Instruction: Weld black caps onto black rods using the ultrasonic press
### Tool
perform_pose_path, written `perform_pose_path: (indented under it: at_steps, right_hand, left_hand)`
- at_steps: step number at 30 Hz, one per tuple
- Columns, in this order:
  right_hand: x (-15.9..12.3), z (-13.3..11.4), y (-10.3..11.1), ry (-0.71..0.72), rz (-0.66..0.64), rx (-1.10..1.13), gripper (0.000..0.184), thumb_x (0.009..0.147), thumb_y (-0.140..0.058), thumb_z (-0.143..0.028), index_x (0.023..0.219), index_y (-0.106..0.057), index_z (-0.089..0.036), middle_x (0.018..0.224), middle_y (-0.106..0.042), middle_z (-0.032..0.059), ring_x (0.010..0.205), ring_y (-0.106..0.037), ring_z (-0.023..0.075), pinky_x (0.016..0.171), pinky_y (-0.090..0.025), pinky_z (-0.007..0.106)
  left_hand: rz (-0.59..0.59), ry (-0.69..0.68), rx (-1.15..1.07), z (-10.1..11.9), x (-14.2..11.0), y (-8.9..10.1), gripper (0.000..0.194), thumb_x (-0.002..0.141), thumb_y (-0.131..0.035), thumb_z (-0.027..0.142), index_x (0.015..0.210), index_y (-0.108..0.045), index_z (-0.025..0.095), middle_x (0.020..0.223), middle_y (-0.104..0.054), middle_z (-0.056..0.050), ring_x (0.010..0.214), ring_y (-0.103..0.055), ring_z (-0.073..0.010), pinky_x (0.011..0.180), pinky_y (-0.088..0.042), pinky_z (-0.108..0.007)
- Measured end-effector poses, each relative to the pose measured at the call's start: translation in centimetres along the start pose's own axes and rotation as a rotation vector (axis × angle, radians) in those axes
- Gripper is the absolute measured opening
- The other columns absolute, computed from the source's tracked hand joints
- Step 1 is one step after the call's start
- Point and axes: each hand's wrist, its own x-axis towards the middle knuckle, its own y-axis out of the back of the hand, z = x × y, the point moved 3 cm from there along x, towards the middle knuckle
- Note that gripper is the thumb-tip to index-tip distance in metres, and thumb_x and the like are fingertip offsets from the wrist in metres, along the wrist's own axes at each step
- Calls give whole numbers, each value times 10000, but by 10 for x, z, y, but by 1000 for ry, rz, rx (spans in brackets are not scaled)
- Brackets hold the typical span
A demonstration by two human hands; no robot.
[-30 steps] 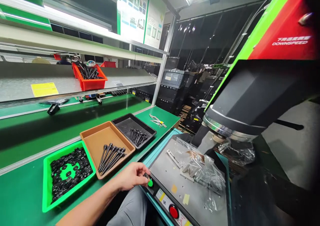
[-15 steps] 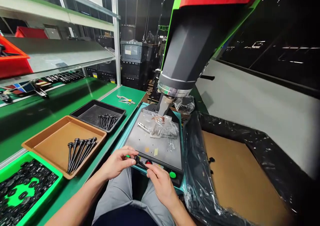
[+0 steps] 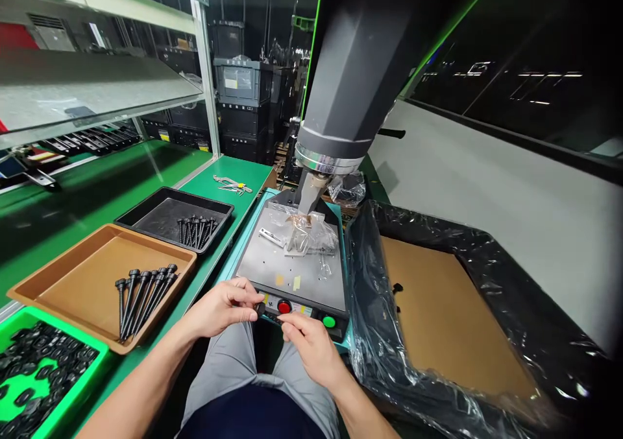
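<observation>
Just in front of the machine's front panel, my left hand (image 3: 232, 304) pinches the round, dark head of a black screw-like part (image 3: 270, 316). The fingertips of my right hand (image 3: 311, 347) close on its thinner, ridged end, so the part lies between both hands. My fingers cover much of it. Close behind are a red button (image 3: 283, 307) and a green button (image 3: 329, 322). To the left, long black screw-like pieces (image 3: 141, 296) lie in a brown tray (image 3: 78, 257). Shorter black screws (image 3: 197, 230) lie in a black tray (image 3: 146, 213).
A green bin (image 3: 92, 343) holds many black rings. The machine's head (image 3: 335, 102) stands over a metal plate (image 3: 263, 267) with clear plastic film on it. Pliers (image 3: 231, 183) lie on the green bench. At right is a box lined with black plastic (image 3: 372, 335) and cardboard (image 3: 448, 322).
The camera has turned slightly right, so the surroundings appear farther left. Both hands keep hold of the black screw-like part, and the red button now shows more fully.
</observation>
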Motion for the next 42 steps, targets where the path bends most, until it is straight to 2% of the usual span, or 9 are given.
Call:
perform_pose_path:
  at_steps: [8, 14, 18, 21, 24, 28, 31, 37, 42]
  right_hand:
    - [2, 7, -1, -13, 47, -27, 252, 946, -448, -299, 1012, -679, -222, 804, -656, 39, 741, -602, 186, 693, -466, 302]
    - [11, 23, -20, -142, -30, 439, 298, 919, -517, -382, 1136, -594, -192, 832, -662, 30, 690, -616, 149, 673, -480, 282]
    - [18, 38, -24, -232, 157, 714, 449, 921, -480, -520, 1175, -566, -159, 599, -539, -36, 476, -467, 91, 472, -359, 209]
    - [21, 58, -18, -303, 253, 754, 485, 874, -541, -561, 1117, -597, -145, 667, -563, -13, 465, -418, 67, 423, -286, 190]
    - [27, 80, -7, -384, 325, 796, 475, 778, -659, -563, 1013, -616, -153, 749, -601, 11, 505, -455, 69, 435, -321, 184]
    - [42, 98, 1, -460, 415, 930, 467, 643, -789, -501, 905, -582, -174, 758, -601, 1, 604, -540, 103, 553, -462, 232]
    - [60, 103, -4, -498, 363, 991, 459, 631, -796, -463, 922, -564, -193, 745, -599, -12, 609, -561, 115, 607, -508, 289]
    - [107, 101, -17, -397, 175, 916, 329, 709, -711, -429, 891, -622, -170, 697, -601, -11, 589, -546, 114, 580, -474, 264]
    - [146, 95, 1, -165, 387, 748, 282, 782, -631, -364, 1017, -637, -207, 898, -677, 34, 797, -611, 181, 675, -492, 285]
  left_hand:
    - [35, 19, -112, -16, 14, -6, 296, 741, -721, 373, 991, -747, 217, 765, -523, -6, 722, -504, -148, 681, -418, -269]
    - [37, 81, -194, -19, 34, -24, 241, 755, -706, 327, 918, -674, 151, 703, -584, -1, 642, -533, -134, 628, -421, -260]
    - [-2, 7, -264, -20, 51, -43, 195, 779, -680, 331, 842, -678, 146, 874, -652, -72, 723, -604, -167, 670, -480, -280]
    - [19, -29, -259, -27, 67, -53, 192, 773, -692, 335, 817, -713, 150, 956, -658, -98, 850, -621, -201, 742, -490, -288]
    - [141, 107, -357, -43, 89, -58, 213, 747, -731, 335, 855, -710, 152, 884, -678, -74, 827, -626, -187, 721, -492, -261]
    - [264, 416, -870, -63, 128, -61, 235, 788, -710, 316, 923, -662, 130, 1014, -689, -116, 843, -670, -172, 683, -533, -222]
    - [352, 511, -1204, -66, 153, -60, 207, 831, -670, 277, 913, -621, 93, 990, -692, -155, 797, -699, -182, 657, -577, -234]
    - [483, 408, -1419, -55, 176, -49, 48, 895, -564, 135, 888, -586, 93, 816, -707, -97, 654, -699, -140, 581, -601, -199]
    - [483, 281, -1384, -39, 185, -42, 131, 882, -516, 18, 821, -589, 107, 823, -712, -79, 700, -703, -116, 644, -596, -163]
